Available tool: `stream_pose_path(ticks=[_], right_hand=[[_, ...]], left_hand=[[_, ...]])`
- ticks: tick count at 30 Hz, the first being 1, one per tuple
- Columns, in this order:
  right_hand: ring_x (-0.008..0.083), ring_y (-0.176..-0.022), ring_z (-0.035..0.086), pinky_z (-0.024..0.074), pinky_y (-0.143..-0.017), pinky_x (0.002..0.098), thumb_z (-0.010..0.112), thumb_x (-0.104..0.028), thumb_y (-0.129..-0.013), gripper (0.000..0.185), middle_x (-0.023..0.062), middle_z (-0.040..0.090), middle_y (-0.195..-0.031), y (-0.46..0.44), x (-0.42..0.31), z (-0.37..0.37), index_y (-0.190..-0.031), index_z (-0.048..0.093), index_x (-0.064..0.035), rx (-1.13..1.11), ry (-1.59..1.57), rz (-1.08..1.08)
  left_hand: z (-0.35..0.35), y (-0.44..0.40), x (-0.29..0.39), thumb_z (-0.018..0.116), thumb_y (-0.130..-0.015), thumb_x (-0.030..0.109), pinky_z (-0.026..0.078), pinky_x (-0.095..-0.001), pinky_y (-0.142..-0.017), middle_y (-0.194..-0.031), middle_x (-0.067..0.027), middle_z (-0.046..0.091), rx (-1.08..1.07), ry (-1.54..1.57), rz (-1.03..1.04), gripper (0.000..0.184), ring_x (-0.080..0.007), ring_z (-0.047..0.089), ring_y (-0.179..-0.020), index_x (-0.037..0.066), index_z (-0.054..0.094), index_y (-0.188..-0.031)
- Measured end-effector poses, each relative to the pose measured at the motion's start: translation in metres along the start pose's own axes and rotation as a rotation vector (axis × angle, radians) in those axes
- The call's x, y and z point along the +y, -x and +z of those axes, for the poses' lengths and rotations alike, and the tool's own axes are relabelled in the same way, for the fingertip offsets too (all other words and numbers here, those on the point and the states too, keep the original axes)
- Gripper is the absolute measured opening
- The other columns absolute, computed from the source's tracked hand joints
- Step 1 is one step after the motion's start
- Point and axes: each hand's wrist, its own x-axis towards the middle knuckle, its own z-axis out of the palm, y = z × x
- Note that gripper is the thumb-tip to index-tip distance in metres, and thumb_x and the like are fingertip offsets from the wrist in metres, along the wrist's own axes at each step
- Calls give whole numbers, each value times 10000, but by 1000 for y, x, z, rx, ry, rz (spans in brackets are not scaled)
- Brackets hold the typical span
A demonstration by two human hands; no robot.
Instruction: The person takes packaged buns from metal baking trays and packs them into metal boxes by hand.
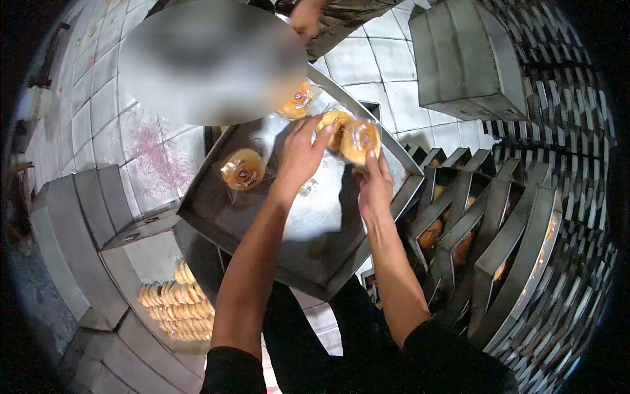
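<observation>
Two round golden buns in clear printed wrappers are side by side between my hands, over the far right part of a dark metal tray [256, 246]. My left hand [304, 154] has its fingers against the left wrapped bun [333, 127]. My right hand [376, 187] grips the lower edge of the right wrapped bun [361, 140], thumb and fingers around it. Another wrapped bun [243, 169] lies on the tray's left side. One more wrapped bun [298, 100] sits at the far edge, partly covered by a blurred oval.
Stacked metal trays [459, 243] stand at the right, some with buns inside. A metal box [462, 59] is at the upper right. Rows of packed buns [177, 305] fill a container at lower left. Across the tray, another person's hand [306, 18] shows; white tiles [367, 59] cover the floor.
</observation>
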Motion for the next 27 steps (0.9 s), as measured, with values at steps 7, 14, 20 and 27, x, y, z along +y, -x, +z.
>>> stream_pose_path(ticks=[7, 14, 20, 27], right_hand=[[183, -1158, 597, 447, -1015, 308, 745, -206, -948, 558, 140, 652, -1259, -21, -2, 26, -1375, 541, 90, -159, 18, 137], [154, -1047, 620, 483, -941, 293, 718, -380, -965, 476, 99, 663, -1156, -63, 18, 109, -1219, 581, -2, -393, -54, 217], [193, -1136, 633, 530, -960, 348, 679, -346, -990, 509, 100, 630, -1280, 22, 1, 98, -1352, 511, -30, -418, 80, 308], [245, -1289, 522, 490, -1035, 508, 589, -630, -961, 740, 72, 521, -1439, 115, 97, 107, -1502, 412, -158, -376, -57, 371]], left_hand=[[9, -2, 14, 532, -1021, 438, 501, -453, -890, -1018, -272, 690, 22, 253, -181, 504, -409, 678, -993, -34, 661, -1142], [-53, -71, -34, 557, -1018, 460, 515, -432, -845, -1004, -239, 682, -67, 90, -101, 463, -370, 692, -957, 18, 670, -1098], [-94, 22, 14, 603, -996, 439, 504, -358, -881, -1028, -173, 710, 51, 77, -225, 470, -215, 665, -937, 6, 672, -1165], [-170, 41, -65, 557, -982, 562, 487, -426, -1018, -1262, -235, 655, -430, 33, -22, 643, -337, 635, -1162, 4, 636, -1291]])
